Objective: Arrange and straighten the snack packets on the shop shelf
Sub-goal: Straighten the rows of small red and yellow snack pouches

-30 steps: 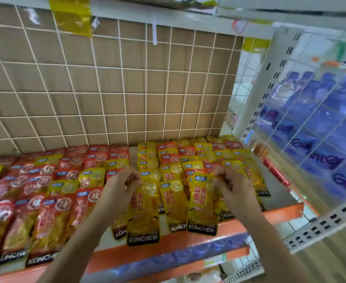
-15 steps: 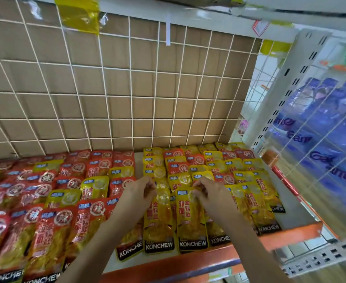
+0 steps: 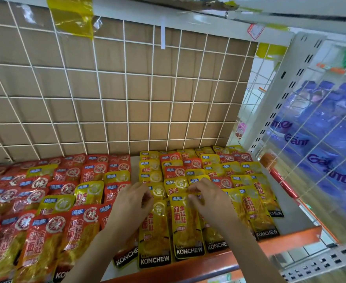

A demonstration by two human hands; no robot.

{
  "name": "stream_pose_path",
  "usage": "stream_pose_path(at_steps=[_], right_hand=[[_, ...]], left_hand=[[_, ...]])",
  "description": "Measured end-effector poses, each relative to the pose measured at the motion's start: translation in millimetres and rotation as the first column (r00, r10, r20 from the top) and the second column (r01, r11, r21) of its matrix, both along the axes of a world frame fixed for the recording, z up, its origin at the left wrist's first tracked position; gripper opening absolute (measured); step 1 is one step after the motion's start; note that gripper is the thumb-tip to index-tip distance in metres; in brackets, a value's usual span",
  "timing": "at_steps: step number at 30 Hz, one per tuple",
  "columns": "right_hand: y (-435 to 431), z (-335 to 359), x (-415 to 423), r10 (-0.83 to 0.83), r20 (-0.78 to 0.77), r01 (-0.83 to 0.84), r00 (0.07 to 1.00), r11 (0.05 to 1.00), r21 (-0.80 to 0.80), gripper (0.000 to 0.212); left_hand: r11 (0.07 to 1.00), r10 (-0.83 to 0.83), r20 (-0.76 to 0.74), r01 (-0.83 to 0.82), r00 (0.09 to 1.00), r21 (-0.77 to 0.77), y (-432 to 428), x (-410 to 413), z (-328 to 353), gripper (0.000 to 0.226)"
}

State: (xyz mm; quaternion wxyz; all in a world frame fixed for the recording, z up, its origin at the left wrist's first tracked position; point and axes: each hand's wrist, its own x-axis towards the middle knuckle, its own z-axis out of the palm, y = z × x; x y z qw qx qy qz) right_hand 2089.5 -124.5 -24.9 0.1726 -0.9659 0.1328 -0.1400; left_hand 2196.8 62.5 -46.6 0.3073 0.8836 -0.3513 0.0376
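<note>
**Step in hand: aligning the front yellow packets**

Your left hand [image 3: 131,203] and right hand [image 3: 208,203] work side by side at the middle of the shelf [image 3: 290,219]. Each is at the top edge of one front-row packet.

- The right hand pinches the top of the right yellow packet [image 3: 186,227] between thumb and forefinger.
- The left hand's fingers curl on the top of the left yellow packet [image 3: 154,237]. They are blurred, so the grip only appears to be a pinch.

Both packets lie flat, touching each other, with their lower ends at the orange lip [image 3: 280,242]. The left one sits slightly lower.

Next move: draw both lower ends level with the neighbouring rows, then release. The red packets [image 3: 45,237] to the left overlap unevenly and also need straightening.
</note>
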Motion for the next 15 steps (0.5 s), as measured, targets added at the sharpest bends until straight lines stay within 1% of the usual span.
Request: stream_pose_path(at_steps=[4,7,9,11,13,15], right_hand=[[-16,3,-10,-0.068,0.117,0.062,0.991,0.996,0.057,0.013],[-39,5,-21,-0.132,0.133,0.12,0.982,0.988,0.097,0.012],[-57,8,-27,-0.163,0.127,0.152,0.978,0.984,0.092,0.011],[-73,12,-32,-0.187,0.101,0.179,0.977,0.981,0.08,0.012],[-88,16,-33,-0.193,0.063,0.188,0.979,0.979,0.078,0.013],[-100,16,-32,-0.17,0.024,0.168,0.985,0.984,0.062,0.016]], left_hand=[[0.999,0.007,0.026,-0.005,1.0,-0.049,-4,1,9,0.003],[0.995,-0.026,0.022,0.028,0.999,-0.098,-16,-2,21,0.002],[0.991,-0.067,0.026,0.07,0.997,-0.111,-29,-4,27,0.003],[0.991,-0.109,0.004,0.109,0.994,-0.076,-46,-8,32,0.003],[0.986,-0.163,-0.029,0.162,0.986,-0.036,-65,-14,34,0.01],[0.978,-0.201,-0.04,0.203,0.979,0.05,-85,-22,37,0.017]])
